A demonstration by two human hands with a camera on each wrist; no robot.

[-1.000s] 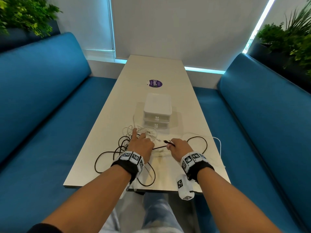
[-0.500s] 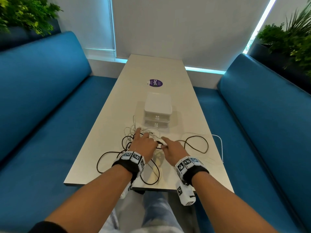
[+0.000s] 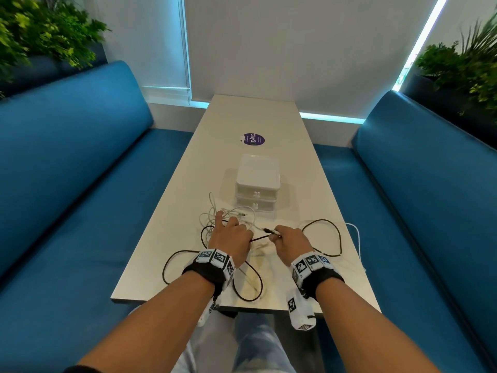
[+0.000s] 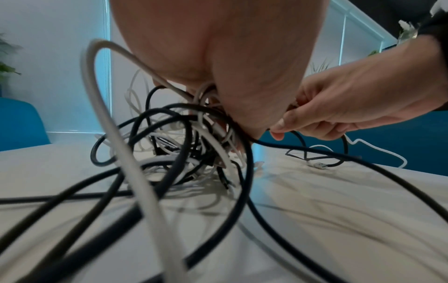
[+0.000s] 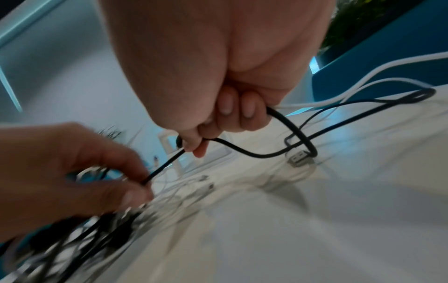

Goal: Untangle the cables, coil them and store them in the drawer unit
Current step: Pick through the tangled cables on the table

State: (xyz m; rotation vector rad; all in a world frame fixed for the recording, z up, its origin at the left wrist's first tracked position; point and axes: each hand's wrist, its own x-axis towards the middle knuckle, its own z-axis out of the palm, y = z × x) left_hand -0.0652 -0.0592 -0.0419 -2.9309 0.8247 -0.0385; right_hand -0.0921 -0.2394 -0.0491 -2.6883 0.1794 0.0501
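A tangle of black and white cables [image 3: 231, 224] lies on the near half of the white table [image 3: 269, 117]. My left hand [image 3: 230, 238] sits over the knot and grips a bunch of cables [image 4: 203, 122] under the palm, its index finger stretched forward. My right hand [image 3: 286, 242] pinches a black cable [image 5: 164, 164] near its plug end, a short length stretched between both hands. That black cable [image 3: 330, 238] loops off to the right. The white two-drawer unit [image 3: 256, 187] stands just beyond the tangle, both drawers closed.
Blue benches [image 3: 80, 170] flank the table on both sides. A purple sticker [image 3: 252, 139] lies beyond the drawer unit. A white cable [image 3: 356, 238] trails over the right table edge. A USB plug [image 5: 299, 159] lies on the table by my right hand.
My right hand has drawn back to the right with the black cable's end, stretching it away from the left hand. The left hand stays over the tangle.
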